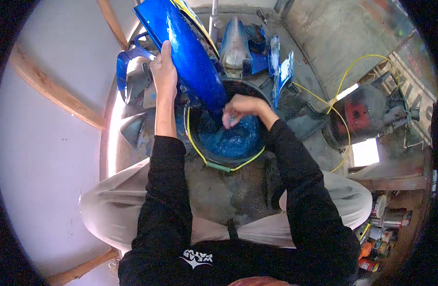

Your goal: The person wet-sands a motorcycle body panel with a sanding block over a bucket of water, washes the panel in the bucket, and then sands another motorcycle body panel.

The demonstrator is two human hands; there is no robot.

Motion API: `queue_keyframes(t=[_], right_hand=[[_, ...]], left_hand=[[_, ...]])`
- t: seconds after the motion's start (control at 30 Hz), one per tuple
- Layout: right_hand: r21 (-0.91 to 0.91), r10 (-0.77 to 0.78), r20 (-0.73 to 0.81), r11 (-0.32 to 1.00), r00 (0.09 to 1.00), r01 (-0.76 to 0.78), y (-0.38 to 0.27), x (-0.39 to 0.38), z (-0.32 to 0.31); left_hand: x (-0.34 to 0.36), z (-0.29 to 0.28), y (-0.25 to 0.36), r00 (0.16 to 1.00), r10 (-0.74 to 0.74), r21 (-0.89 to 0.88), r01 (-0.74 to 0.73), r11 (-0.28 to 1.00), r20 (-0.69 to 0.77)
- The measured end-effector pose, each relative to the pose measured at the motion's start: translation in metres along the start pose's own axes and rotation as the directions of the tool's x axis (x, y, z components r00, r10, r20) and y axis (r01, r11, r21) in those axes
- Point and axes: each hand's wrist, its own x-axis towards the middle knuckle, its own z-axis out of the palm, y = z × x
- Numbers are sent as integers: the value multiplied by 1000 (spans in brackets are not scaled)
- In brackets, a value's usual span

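Note:
My left hand point(164, 76) grips the edge of a long, curved, glossy blue motorcycle panel point(193, 59), its thumb pressed on the painted face. The panel slants from the upper left down to the right, its lower end dipping over a black bucket point(250, 160). Bluish, rippling water point(233, 140) lies in the bucket, and a yellow-wrapped handle point(195, 145) with a green grip hangs over the front rim. Above the water, my right hand point(243, 109) is bent beside the panel's low end. Its fingers are curled together; what they hold, if anything, is hidden.
Behind the bucket stand a worn grey-blue fender point(234, 45) and blue-white panels point(282, 71). More blue parts point(128, 71) lie at left. A yellow hose point(345, 78) runs past a dark red-marked tank point(357, 117) at right. Cans point(388, 218) fill a lower-right shelf.

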Motion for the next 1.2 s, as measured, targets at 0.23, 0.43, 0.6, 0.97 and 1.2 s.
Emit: queue_keyframes(t=[0.23,0.43,0.6,0.97,1.2], right_hand=[[31,-267,-371,954,889,300,-78,-30,-4],[-508,106,-228,835,968,-211,69,27,-25],[-674,3,-519,614,855,-411,166,46,-2],[60,124,47,990,991,-126,-50,-19,3],[-188,-178,-212,972,961,139,-195,-67,-6]], left_hand=[[-4,-1,6,1000,-4,54,4,999,-5],[-4,-4,5,1000,-7,-21,7,1000,-20],[-3,-7,2,1000,-16,35,15,999,14],[-10,6,5,998,37,-20,-36,999,55],[-11,9,4,997,12,-42,-9,999,71]])
